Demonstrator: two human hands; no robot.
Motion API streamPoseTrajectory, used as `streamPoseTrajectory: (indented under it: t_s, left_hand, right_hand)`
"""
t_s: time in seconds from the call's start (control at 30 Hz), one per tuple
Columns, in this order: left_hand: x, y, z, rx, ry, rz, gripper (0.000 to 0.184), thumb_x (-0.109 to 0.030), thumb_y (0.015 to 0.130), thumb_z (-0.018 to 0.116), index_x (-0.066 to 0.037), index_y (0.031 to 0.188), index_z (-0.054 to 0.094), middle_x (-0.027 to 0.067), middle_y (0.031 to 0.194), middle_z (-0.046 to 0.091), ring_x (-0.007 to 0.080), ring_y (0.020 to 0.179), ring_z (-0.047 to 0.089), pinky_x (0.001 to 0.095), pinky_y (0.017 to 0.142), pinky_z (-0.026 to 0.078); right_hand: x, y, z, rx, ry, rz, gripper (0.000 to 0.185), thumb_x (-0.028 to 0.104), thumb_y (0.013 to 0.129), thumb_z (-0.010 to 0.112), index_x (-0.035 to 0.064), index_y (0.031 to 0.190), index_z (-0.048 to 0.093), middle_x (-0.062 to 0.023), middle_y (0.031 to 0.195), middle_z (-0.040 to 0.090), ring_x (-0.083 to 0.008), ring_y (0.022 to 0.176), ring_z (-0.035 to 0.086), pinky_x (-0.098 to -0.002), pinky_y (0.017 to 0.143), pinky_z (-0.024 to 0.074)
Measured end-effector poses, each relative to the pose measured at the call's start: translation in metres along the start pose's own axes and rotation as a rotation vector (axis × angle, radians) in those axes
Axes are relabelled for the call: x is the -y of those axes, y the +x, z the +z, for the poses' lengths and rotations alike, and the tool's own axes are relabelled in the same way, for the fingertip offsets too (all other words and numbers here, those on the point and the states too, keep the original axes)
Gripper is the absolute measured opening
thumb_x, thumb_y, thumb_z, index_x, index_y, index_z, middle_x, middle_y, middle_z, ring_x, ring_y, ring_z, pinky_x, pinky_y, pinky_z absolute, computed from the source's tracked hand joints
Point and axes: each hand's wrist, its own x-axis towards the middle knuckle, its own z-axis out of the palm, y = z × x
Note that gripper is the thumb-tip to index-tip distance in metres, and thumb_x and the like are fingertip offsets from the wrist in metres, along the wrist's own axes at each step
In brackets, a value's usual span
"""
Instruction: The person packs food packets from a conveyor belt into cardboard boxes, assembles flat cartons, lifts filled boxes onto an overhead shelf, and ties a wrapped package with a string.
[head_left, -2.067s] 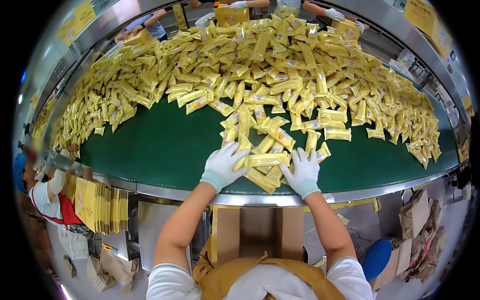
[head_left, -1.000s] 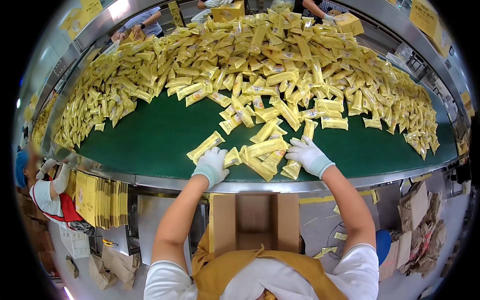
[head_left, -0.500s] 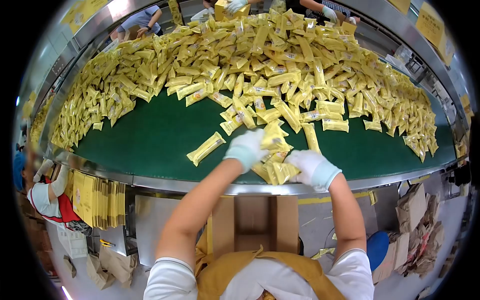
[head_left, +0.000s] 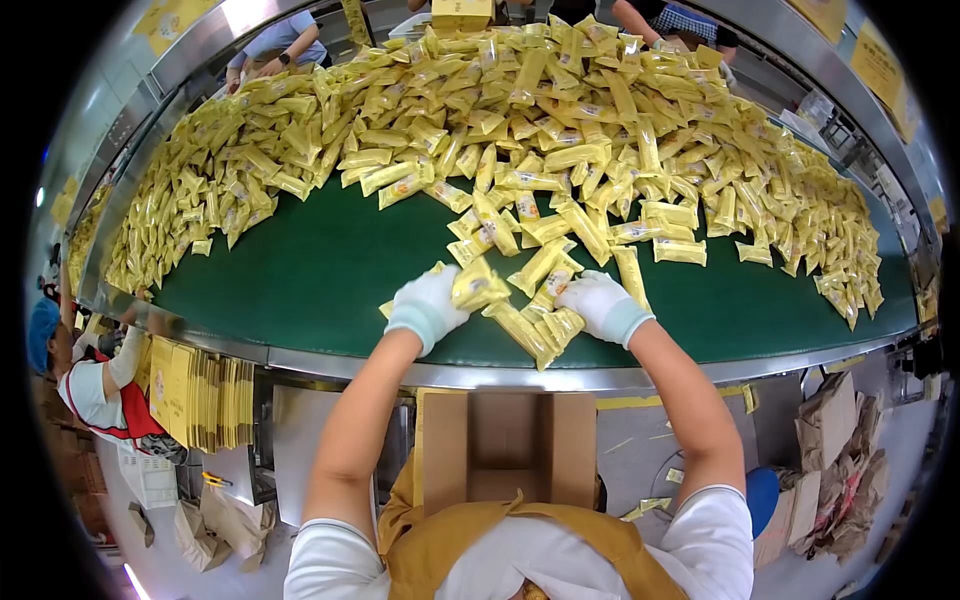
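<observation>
My left hand (head_left: pixel 430 302), in a white glove, is closed around a yellow wrapped packet (head_left: pixel 480 285) just above the green belt (head_left: pixel 330 270). Part of another packet shows behind that hand. To the right, my right hand (head_left: pixel 598 305), also gloved, has its fingers curled against a small cluster of yellow packets (head_left: pixel 553 325) near the belt's front edge; its fingertips are partly hidden. One loose packet (head_left: pixel 630 278) lies beside my right wrist, and another packet (head_left: pixel 542 266) lies between my hands.
A large heap of yellow packets (head_left: pixel 520 110) covers the far side of the belt. Below the metal edge (head_left: pixel 340 368) stands an open cardboard box (head_left: pixel 445 445). Flattened yellow cartons (head_left: pixel 200 395) stand at left near a co-worker (head_left: pixel 105 395). Other people stand across the belt.
My left hand has moved left, away from the cluster, with a packet in it. My right hand has shifted slightly left and up beside the cluster.
</observation>
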Motion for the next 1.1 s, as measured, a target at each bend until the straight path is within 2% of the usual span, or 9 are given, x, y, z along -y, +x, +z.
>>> streamPoseTrajectory:
  t_s: [0.27, 0.47, 0.63, 0.7, 0.8, 0.9, 0.97, 1.03, 1.1]
  left_hand:
    - [0.038, -0.015, 0.063, -0.344, 0.301, 0.067, 0.04, -0.015, 0.081, 0.068, -0.015, 0.119, 0.06, 0.0061, 0.105, 0.07, 0.0256, 0.104, 0.068, 0.0387, 0.09, 0.053]
    - [0.038, -0.043, 0.072, -0.379, 0.368, 0.283, 0.093, -0.05, 0.073, 0.081, -0.006, 0.146, 0.044, 0.0165, 0.131, 0.056, 0.0322, 0.131, 0.049, 0.0478, 0.113, 0.036]
    - [0.036, -0.032, 0.049, -0.079, 0.273, 0.163, 0.109, -0.068, 0.072, 0.076, -0.002, 0.15, 0.038, 0.018, 0.138, 0.051, 0.0324, 0.132, 0.046, 0.0426, 0.111, 0.035]
    - [0.032, -0.033, 0.039, -0.082, 0.248, 0.14, 0.109, -0.065, 0.07, 0.079, 0.0, 0.148, 0.04, 0.0162, 0.133, 0.053, 0.0308, 0.126, 0.05, 0.0409, 0.108, 0.037]
    - [0.041, -0.031, 0.047, -0.074, 0.215, 0.183, 0.107, -0.063, 0.068, 0.081, -0.001, 0.146, 0.042, 0.0157, 0.129, 0.056, 0.0306, 0.122, 0.053, 0.0414, 0.107, 0.037]
    - [0.047, -0.04, 0.047, 0.031, 0.18, 0.191, 0.106, -0.061, 0.065, 0.083, -0.002, 0.145, 0.045, 0.0167, 0.124, 0.058, 0.0327, 0.117, 0.056, 0.0422, 0.106, 0.04]
    - [0.046, -0.051, 0.033, 0.041, 0.144, 0.157, 0.103, -0.059, 0.064, 0.085, -0.002, 0.142, 0.048, 0.0181, 0.122, 0.059, 0.0348, 0.115, 0.057, 0.0427, 0.105, 0.042]
    - [0.062, -0.045, 0.022, -0.025, -0.051, 0.102, 0.101, -0.058, 0.064, 0.086, -0.001, 0.14, 0.05, 0.02, 0.122, 0.059, 0.0371, 0.115, 0.058, 0.0428, 0.104, 0.044]
    - [0.07, -0.034, -0.007, -0.054, -0.191, 0.067, 0.099, -0.057, 0.063, 0.087, 0.001, 0.137, 0.054, 0.0238, 0.129, 0.057, 0.0412, 0.118, 0.058, 0.0422, 0.103, 0.048]
  right_hand:
    - [0.007, -0.047, 0.006, -0.166, -0.31, 0.357, 0.016, 0.004, 0.076, 0.063, 0.0101, 0.09, 0.057, -0.008, 0.082, 0.062, -0.0295, 0.081, 0.063, -0.0414, 0.083, 0.0487]
    - [0.06, -0.074, -0.006, -0.132, -0.219, 0.425, 0.09, 0.032, 0.072, 0.083, -0.0004, 0.146, 0.042, -0.0228, 0.131, 0.052, -0.0383, 0.127, 0.048, -0.0455, 0.113, 0.0358]
    - [0.019, -0.078, -0.001, 0.101, -0.135, 0.464, 0.107, 0.043, 0.069, 0.087, -0.0035, 0.15, 0.035, -0.023, 0.139, 0.051, -0.0378, 0.127, 0.049, -0.0435, 0.109, 0.0392]
    - [0.031, -0.044, -0.04, 0.461, -0.108, 0.703, 0.101, 0.044, 0.064, 0.09, -0.0029, 0.143, 0.046, -0.0198, 0.132, 0.058, -0.0352, 0.124, 0.051, -0.0424, 0.107, 0.0404]
    - [0.04, -0.031, -0.054, 0.313, -0.103, 0.714, 0.085, 0.044, 0.063, 0.09, -0.0031, 0.128, 0.06, -0.0171, 0.11, 0.068, -0.0314, 0.11, 0.062, -0.0415, 0.096, 0.0482]
    - [0.053, -0.013, -0.06, -0.046, 0.793, 0.696, 0.064, 0.04, 0.069, 0.088, -0.0029, 0.112, 0.066, -0.013, 0.093, 0.071, -0.0235, 0.089, 0.068, -0.0393, 0.08, 0.0537]
    - [0.077, 0.011, -0.071, 0.186, 1.257, 0.786, 0.056, 0.033, 0.076, 0.085, -0.0055, 0.113, 0.066, -0.0131, 0.096, 0.073, -0.0204, 0.089, 0.069, -0.0349, 0.083, 0.0548]
    - [0.09, 0.032, -0.036, 0.044, 1.1, 0.615, 0.067, 0.039, 0.072, 0.086, -0.0082, 0.115, 0.064, -0.0183, 0.1, 0.072, -0.0272, 0.096, 0.069, -0.0334, 0.09, 0.0529]
    - [0.095, 0.054, -0.024, 0.319, 0.728, 0.656, 0.079, 0.049, 0.066, 0.086, -0.0088, 0.115, 0.063, -0.0231, 0.108, 0.07, -0.0335, 0.104, 0.068, -0.0354, 0.093, 0.0519]
